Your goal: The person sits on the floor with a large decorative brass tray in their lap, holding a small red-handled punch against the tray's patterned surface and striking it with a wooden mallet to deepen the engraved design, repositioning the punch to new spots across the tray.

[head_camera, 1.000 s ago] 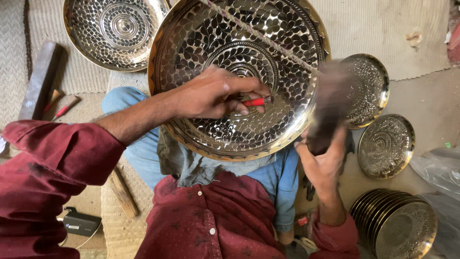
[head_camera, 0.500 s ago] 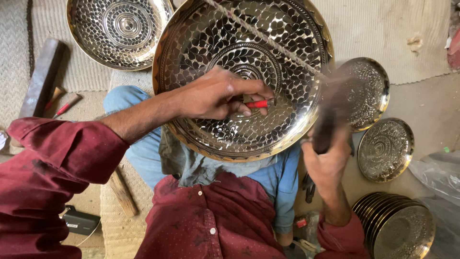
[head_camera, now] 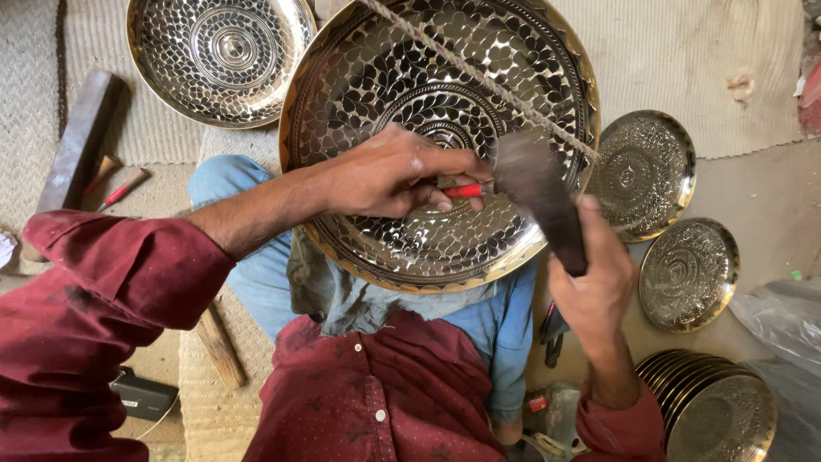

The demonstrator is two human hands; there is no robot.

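Floor: bare pale concrete (head_camera: 770,197), partly covered at the top by a cream woven mat (head_camera: 693,60) with a worn patch, and at the left by a ribbed grey-beige mat (head_camera: 26,103). On the left mat: a long dark metal bar (head_camera: 77,145) lying slantwise, a small red-handled tool (head_camera: 124,188) just beside it. Lower left: a wooden stick (head_camera: 221,346) and a small black box (head_camera: 144,395) with a cord. At the right edge: crumpled clear plastic sheeting (head_camera: 782,329). Light: even, soft daylight, no hard shadows. Walls, windows and furniture: not in view.
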